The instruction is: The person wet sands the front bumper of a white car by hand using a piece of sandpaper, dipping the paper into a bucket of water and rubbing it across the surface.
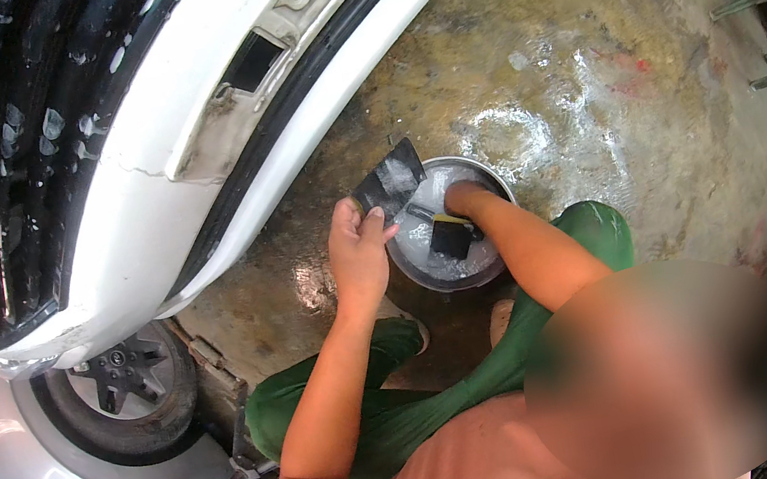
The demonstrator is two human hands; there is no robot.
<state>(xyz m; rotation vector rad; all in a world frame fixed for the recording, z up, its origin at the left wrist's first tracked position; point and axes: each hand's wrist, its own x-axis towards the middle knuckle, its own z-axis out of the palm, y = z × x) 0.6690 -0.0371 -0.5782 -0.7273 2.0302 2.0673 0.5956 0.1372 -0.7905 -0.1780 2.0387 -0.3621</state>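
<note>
Basin [460,282] of cloudy liquid [436,188] surrounds our right hand [466,196], its fingers hidden, so we cannot tell their state; likely heavy, best taken by its rim; our left hand [359,244] pinches a black sheet [393,177] by its near edge, sheet beyond the fingertips; probably light, bendy, slippery; yellow-edged black block [451,239] lies near our right fingers.

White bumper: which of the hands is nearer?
Left. The left hand is between the white bumper and the basin; the right hand is farther, inside the basin.
</note>
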